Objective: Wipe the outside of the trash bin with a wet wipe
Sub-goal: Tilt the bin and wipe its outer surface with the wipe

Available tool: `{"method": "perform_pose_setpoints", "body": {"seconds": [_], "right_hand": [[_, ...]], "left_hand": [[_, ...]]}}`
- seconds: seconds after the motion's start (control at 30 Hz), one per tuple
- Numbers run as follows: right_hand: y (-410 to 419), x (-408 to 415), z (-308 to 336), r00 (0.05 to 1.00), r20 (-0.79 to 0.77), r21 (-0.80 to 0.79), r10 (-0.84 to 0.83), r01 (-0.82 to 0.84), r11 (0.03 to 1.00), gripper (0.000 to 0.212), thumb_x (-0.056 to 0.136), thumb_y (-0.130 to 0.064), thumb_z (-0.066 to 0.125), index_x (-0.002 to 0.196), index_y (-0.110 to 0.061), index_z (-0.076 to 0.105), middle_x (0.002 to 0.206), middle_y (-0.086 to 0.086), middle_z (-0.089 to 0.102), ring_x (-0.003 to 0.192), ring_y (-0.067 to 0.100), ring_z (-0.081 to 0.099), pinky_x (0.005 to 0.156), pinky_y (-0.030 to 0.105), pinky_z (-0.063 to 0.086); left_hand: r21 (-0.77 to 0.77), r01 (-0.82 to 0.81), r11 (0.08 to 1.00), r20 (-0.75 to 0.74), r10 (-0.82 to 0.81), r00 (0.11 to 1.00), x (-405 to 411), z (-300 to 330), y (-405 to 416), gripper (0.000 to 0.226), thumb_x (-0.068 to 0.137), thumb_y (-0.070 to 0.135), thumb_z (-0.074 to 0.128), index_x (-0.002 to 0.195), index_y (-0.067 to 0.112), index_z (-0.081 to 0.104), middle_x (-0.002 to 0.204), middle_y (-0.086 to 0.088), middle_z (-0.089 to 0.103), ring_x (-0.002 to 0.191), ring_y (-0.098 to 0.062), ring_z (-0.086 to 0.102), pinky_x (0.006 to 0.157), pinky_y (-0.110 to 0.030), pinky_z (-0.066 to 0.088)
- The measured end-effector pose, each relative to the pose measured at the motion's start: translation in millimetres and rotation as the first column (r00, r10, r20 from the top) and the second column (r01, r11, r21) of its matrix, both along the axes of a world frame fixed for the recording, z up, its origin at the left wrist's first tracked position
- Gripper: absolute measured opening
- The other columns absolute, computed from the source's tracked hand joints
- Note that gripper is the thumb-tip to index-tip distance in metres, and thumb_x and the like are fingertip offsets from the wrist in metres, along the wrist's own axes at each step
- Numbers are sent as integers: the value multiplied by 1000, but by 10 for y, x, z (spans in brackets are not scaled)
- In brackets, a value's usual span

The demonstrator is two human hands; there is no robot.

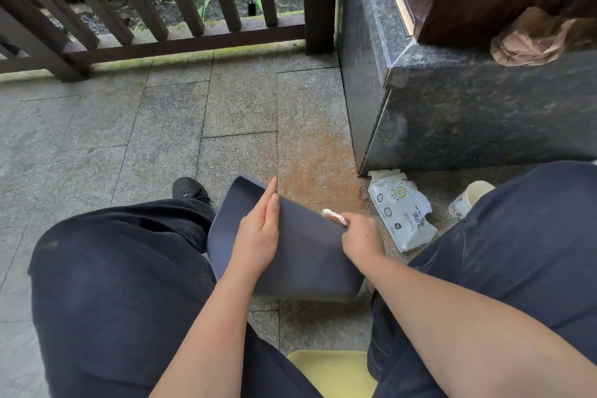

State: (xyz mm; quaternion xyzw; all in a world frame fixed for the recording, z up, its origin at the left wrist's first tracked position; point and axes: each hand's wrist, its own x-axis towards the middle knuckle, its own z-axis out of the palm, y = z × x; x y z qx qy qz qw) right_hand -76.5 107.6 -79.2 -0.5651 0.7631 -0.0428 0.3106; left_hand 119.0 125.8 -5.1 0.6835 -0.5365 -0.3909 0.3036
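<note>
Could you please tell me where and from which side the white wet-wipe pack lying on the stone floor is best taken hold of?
I would grip the white soft plastic wet-wipe pack across its narrow width near the middle, coming from above. It lies flat on the grey stone floor, with its long sides free. The dark granite block crowds its far end, and the right hand is already close by.

Stone floor [168, 126]; wipe pack [400, 213]; cup [470, 199]
</note>
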Motion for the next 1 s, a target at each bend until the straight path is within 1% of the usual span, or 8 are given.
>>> {"method": "perform_pose_setpoints", "body": {"seconds": [0.1,0.27,0.53,0.67,0.73,0.8,0.9,1.0], "right_hand": [[95,-125,-85,996,-36,53,-78,80,995,33,83,2,46,90,-22,68,81,5,61,78,30,60,62,32,48],[71,-39,-11,981,138,111,-134,119,987,42,84,-3,42,118,-25,55,102,7,59,90,28,58,72,33,47],[-118,246,297,832,555,-33,5,17,999,38,73,-1,39,90,-33,53,97,-7,66,90,20,61,76,36,49],[-237,221,450,783,610,7,118,-155,988,69,80,5,46,137,-34,49,127,-4,62,120,15,56,101,33,46],[-355,136,569,798,549,59,249,-335,940,68,83,3,49,144,-28,47,142,-7,53,131,12,48,107,25,39],[-442,20,716,790,508,139,343,-468,873,65,83,2,48,143,-23,49,146,-12,48,132,8,45,107,23,36],[-506,-118,844,722,624,216,299,-528,821,51,85,11,46,135,0,49,138,6,57,117,9,54,89,16,44],[-556,-162,880,713,676,238,186,-450,861,45,91,6,53,132,-12,60,130,-1,64,105,6,60,74,12,50]], "left_hand": [[20,34,999,5,-34,999,-56,37,-8,47,95,69,28,141,59,32,111,67,28,107,41,22,84,10,18],[16,55,998,-23,-54,998,-115,63,-3,43,94,73,25,136,67,31,115,66,28,110,40,22,82,11,18],[13,35,999,-30,-34,999,-55,45,5,43,93,75,23,135,68,30,116,64,31,110,38,24,82,8,22],[4,19,1000,-55,-19,998,-27,5,0,42,95,72,25,136,65,31,118,61,33,117,34,25,86,5,21],[6,22,1000,-57,-21,998,-26,-3,-7,42,94,73,25,135,65,32,121,60,32,121,31,24,88,6,20],[17,34,999,-54,-33,998,-30,-11,-20,42,94,73,25,134,67,31,121,60,32,123,29,24,91,1,22],[21,53,998,-47,-52,998,-42,-23,-38,42,94,73,24,135,67,30,120,61,31,120,31,24,92,-2,23],[19,54,998,-36,-54,998,-50,-13,-45,39,95,72,23,133,68,29,115,64,30,115,35,23,88,6,20]]}}
